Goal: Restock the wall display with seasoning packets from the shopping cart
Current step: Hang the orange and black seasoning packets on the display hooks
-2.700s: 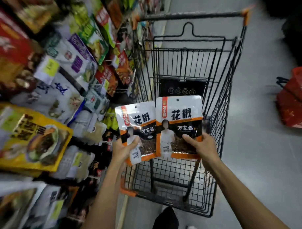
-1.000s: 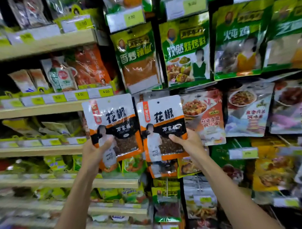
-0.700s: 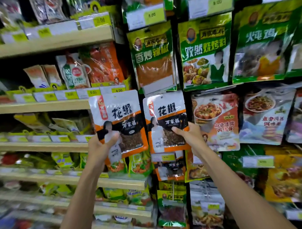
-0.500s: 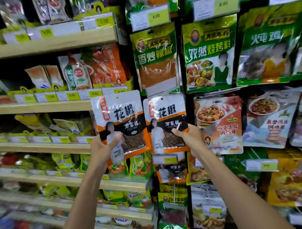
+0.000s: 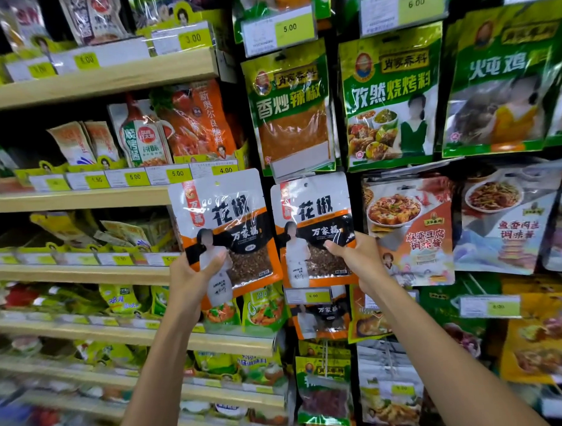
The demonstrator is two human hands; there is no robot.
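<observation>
Left hand, right hand, gripping glossy flat packets

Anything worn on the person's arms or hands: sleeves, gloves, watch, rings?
Nothing visible. Left forearm and right forearm are bare to the bottom edge, no sleeves. Left hand and right hand are ungloved; no watch, bracelet or ring shows.

The right packet sits in my right hand, before the wall display. Just left of it, the left packet sits in my left hand, before the shelves. Directly below the right packet hangs a price tag.
</observation>
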